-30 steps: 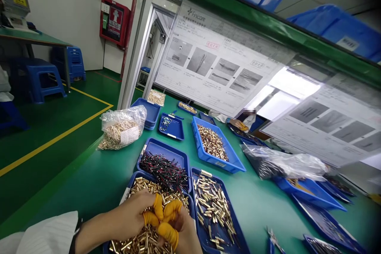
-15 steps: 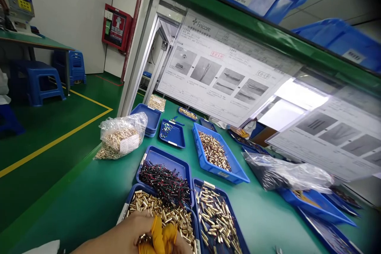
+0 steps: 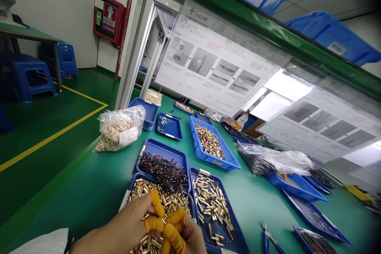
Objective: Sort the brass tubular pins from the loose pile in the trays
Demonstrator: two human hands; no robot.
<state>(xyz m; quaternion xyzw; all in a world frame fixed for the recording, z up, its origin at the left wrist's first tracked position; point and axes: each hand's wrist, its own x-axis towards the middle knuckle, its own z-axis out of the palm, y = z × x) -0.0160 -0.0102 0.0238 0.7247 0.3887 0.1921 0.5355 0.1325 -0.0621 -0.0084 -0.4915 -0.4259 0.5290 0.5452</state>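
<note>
Both my hands wear yellow finger cots and meet over a blue tray of small brass-coloured metal tubes (image 3: 149,185). My left hand (image 3: 131,218) is closed in a pinch. Against it my right hand (image 3: 189,232) pinches too, fingertips almost touching. Between them shows a tiny shiny metal piece (image 3: 162,220), mostly covered by the fingers. Just beyond, a tray holds a heap of black and red wire leads (image 3: 163,170). On the right, another tray holds brass tubes with thin dark wires (image 3: 212,202).
Blue-handled pliers (image 3: 269,238) lie at the front right. A deeper blue bin (image 3: 230,164) holds more brass parts. A clear bag of parts (image 3: 120,131) stands at left, a plastic bag (image 3: 276,158) at right. Printed sheets (image 3: 208,63) hang under the shelf. A co-worker's hand (image 3: 231,122) shows behind.
My hands have risen further into view, and their fingertips now show pinched together. The view has shifted, bringing the pliers and a tray of dark wires in at lower right.
</note>
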